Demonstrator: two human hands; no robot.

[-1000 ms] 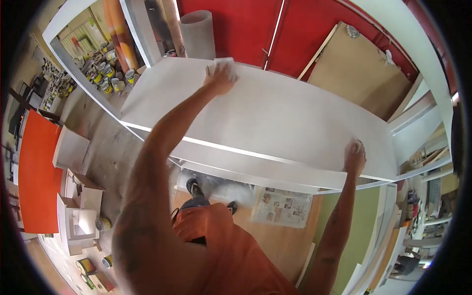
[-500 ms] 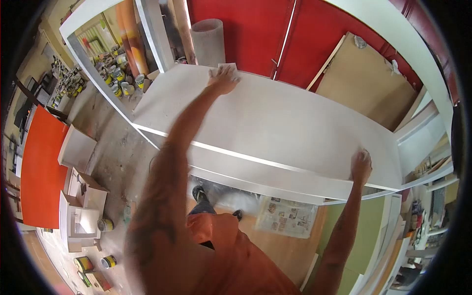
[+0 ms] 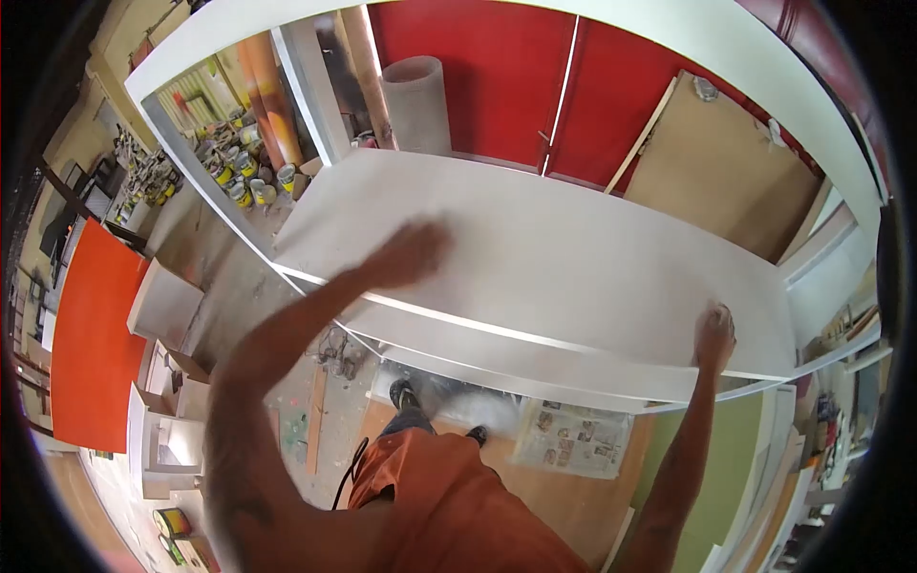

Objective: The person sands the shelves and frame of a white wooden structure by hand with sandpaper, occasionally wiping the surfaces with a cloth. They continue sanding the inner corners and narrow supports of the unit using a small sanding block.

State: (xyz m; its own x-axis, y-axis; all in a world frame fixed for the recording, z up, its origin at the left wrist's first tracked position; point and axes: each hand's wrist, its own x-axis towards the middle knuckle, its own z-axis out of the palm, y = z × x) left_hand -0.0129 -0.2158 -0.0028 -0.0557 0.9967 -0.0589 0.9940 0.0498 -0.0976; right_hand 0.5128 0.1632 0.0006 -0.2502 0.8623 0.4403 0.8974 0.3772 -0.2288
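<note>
A long white shelf panel (image 3: 535, 253) in a white furniture frame (image 3: 205, 181) stretches across in front of me. Over its left part is my left hand (image 3: 415, 250), smeared by motion, so its fingers and anything under them cannot be made out. Near the panel's right front edge, my right hand (image 3: 714, 336) is closed with curled fingers on the surface. Whatever it may hold is hidden.
Behind the frame stand red doors (image 3: 478, 76), a grey cylinder (image 3: 417, 110) and a leaning brown board (image 3: 721, 167). Paint cans (image 3: 239, 194) crowd the far left. An orange panel (image 3: 95, 334) and white box pieces (image 3: 164, 306) stand left. Newspaper (image 3: 573, 439) lies below.
My left hand has come from the panel's far edge, where a pale sheet showed under its fingers, back toward me. My right hand stays near the right front edge. The view has shifted slightly.
</note>
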